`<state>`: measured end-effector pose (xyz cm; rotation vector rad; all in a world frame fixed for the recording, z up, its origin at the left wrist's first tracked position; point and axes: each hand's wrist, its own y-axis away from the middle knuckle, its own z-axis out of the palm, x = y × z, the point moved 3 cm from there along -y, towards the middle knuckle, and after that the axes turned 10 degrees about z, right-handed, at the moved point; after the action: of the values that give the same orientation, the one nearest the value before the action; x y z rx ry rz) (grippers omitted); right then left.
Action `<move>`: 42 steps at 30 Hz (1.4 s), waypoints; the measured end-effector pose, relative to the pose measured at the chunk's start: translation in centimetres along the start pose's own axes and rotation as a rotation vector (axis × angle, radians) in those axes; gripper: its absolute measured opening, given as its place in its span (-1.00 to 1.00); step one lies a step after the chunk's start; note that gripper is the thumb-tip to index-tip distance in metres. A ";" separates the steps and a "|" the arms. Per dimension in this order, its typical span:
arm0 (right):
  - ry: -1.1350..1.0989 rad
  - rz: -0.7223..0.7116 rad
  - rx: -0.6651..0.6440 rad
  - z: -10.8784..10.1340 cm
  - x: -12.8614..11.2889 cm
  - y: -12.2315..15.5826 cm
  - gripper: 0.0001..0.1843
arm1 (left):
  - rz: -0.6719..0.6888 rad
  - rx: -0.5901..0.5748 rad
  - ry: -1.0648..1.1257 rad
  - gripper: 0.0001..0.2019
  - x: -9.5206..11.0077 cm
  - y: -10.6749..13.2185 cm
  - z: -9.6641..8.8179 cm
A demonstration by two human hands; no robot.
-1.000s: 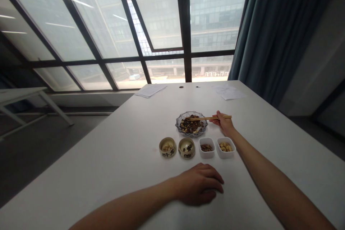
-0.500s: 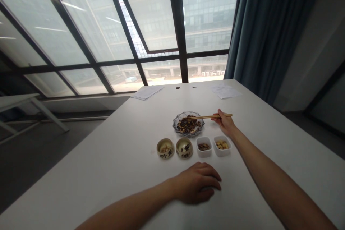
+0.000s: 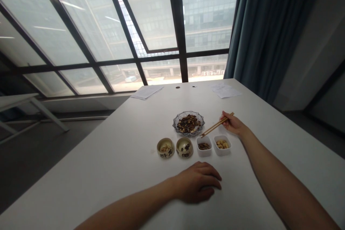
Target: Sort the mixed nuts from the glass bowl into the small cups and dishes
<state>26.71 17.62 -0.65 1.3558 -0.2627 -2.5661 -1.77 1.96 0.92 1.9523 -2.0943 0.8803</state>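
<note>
My right hand point(image 3: 234, 124) is closed on a pair of wooden chopsticks point(image 3: 215, 126). Their tips point down to the left, just above a small white square cup point(image 3: 204, 146) of dark seeds. A second white cup point(image 3: 222, 145) holds pale nuts. Left of these stand two round tan bowls: one point(image 3: 184, 147) with dark seeds, the other point(image 3: 165, 148) with pale nuts. Behind them is a glass dish point(image 3: 188, 123) piled with mixed seeds and nuts. Palm down on the white table point(image 3: 107, 158) lies my left hand point(image 3: 198, 185), fingers loosely spread, holding nothing.
Sheets of paper lie at the table's far left point(image 3: 147, 91) and far right point(image 3: 225, 91). Two small dark spots point(image 3: 178, 87) mark the far edge. Behind are large windows, a dark curtain point(image 3: 266, 32) to the right, and another white table point(image 3: 16, 102) at far left.
My right hand has drawn the chopsticks back from over the glass dish and tilted their tips down toward the white cup of dark seeds. My left hand stays put.
</note>
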 end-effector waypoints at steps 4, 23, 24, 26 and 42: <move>0.022 0.018 -0.040 -0.2 0.3 -0.2 -0.67 | 0.007 0.009 -0.010 -0.73 0.0 0.0 0.1; -0.018 -0.305 0.128 1.3 -0.1 -1.5 -0.59 | 0.003 0.012 -0.013 -0.72 0.0 0.0 0.0; -0.002 -0.321 0.139 1.5 0.0 -1.5 -0.59 | 0.002 0.011 -0.012 -0.72 -0.1 0.0 0.1; 0.035 -0.353 0.158 2.0 0.3 -1.5 -0.57 | 0.000 0.011 -0.011 -0.73 -0.1 0.1 0.1; 0.207 -0.511 0.251 4.3 1.3 -1.1 -0.33 | 0.004 0.008 -0.011 -0.73 0.0 0.0 0.0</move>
<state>22.29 18.49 0.40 1.9890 -0.2304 -2.8247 -1.76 1.98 0.90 1.9626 -2.1041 0.8823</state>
